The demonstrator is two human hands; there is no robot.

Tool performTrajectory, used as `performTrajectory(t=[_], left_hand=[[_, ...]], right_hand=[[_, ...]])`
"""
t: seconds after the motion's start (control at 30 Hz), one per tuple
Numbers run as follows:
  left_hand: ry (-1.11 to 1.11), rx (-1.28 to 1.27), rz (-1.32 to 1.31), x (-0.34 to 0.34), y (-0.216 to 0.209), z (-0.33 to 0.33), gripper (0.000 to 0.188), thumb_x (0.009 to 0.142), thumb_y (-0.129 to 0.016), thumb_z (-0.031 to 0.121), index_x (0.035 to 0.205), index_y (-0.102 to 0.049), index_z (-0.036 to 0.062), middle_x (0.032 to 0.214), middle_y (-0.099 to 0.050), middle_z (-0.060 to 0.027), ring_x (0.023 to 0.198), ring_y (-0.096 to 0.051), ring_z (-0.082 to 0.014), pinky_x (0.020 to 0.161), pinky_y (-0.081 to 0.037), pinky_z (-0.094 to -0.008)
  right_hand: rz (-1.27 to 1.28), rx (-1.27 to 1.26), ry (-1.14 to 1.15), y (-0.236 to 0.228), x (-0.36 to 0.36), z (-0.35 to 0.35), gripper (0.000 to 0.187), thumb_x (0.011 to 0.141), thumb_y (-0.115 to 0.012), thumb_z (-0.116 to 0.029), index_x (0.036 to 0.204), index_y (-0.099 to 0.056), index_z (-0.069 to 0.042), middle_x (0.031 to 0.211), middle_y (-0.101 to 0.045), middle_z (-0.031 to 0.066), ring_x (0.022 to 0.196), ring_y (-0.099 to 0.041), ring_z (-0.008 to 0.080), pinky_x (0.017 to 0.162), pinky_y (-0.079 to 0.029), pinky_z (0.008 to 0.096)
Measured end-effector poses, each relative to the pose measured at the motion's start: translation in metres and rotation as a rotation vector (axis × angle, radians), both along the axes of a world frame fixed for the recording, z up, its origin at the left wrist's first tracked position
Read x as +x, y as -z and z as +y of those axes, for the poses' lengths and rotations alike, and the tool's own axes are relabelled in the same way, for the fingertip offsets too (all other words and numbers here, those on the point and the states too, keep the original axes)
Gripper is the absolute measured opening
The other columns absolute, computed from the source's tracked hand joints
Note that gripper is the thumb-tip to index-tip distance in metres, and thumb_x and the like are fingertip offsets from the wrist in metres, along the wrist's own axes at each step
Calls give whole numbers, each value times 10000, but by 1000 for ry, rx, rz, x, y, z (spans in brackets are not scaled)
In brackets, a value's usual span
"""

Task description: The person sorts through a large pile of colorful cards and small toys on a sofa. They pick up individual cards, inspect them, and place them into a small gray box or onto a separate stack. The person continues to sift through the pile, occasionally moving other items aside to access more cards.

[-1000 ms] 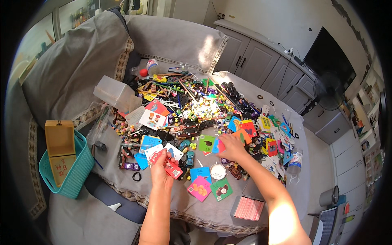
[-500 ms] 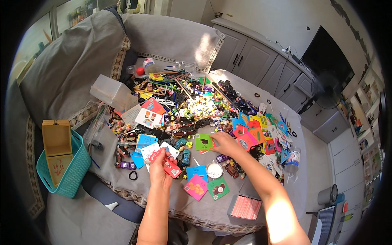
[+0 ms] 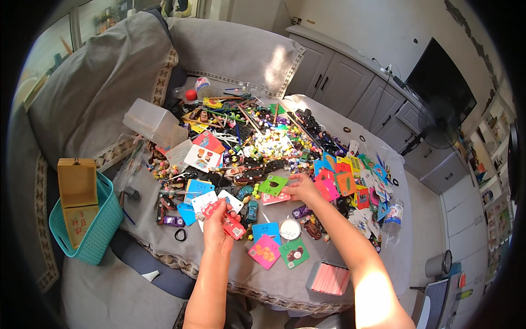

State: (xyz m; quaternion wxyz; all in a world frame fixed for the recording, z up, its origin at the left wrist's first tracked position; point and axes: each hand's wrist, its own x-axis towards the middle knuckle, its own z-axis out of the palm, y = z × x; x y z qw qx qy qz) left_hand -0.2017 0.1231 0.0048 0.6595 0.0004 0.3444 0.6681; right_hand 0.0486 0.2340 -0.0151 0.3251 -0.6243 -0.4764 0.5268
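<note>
Head view: left hand (image 3: 216,226) holds red cards (image 3: 235,230) tight, right hand (image 3: 302,189) pinches a green card (image 3: 272,186), maybe gathering them, so next needs a gentle lift.

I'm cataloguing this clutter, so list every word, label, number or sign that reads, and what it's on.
Open wooden box: red handwritten characters inside; I won't copy them.
Green card by the right hand: print too small to read.
Red card in the left hand: code square, print too small.
White round lid: dark print, too small.
Clear jar at right: label blurred.
</note>
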Motion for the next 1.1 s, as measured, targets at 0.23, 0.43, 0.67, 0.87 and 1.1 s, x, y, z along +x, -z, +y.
performTrajectory(t=[0.23,0.43,0.67,0.87,1.1], left_hand=[[99,34,88,10,-10,-3,221,806,-669,121,975,-540,61,747,-558,-33,624,-551,-133,559,-487,-286],[146,96,259,22,-7,-3,316,811,-672,156,1060,-524,29,841,-602,-66,698,-580,-155,624,-494,-282],[-25,52,178,19,-14,-2,219,893,-533,102,1085,-506,1,888,-617,-114,729,-622,-205,666,-538,-315],[28,40,130,11,-3,1,227,881,-553,105,1086,-511,15,836,-590,-82,677,-592,-170,591,-525,-298],[24,33,108,7,-1,2,237,875,-568,118,1084,-518,19,846,-586,-76,672,-570,-152,588,-520,-286]], right_hand=[[165,63,81,-52,-3,-9,406,766,-677,-58,1118,-479,-10,970,-589,114,830,-612,192,706,-544,329],[607,-178,-66,-40,-73,-68,231,827,-632,-145,1004,-545,-25,957,-601,81,900,-612,180,803,-515,331],[-32,193,-388,-18,-61,-66,194,838,-617,-158,992,-592,-42,983,-608,45,938,-585,190,809,-476,323],[-1196,467,-357,-6,68,-31,447,737,-657,-317,1162,-586,-195,1367,-391,102,1306,-251,377,1067,-155,538],[-1080,207,-258,-21,131,-32,425,769,-551,-71,1193,-529,-93,1407,-335,130,1298,-296,353,1071,-266,403]])
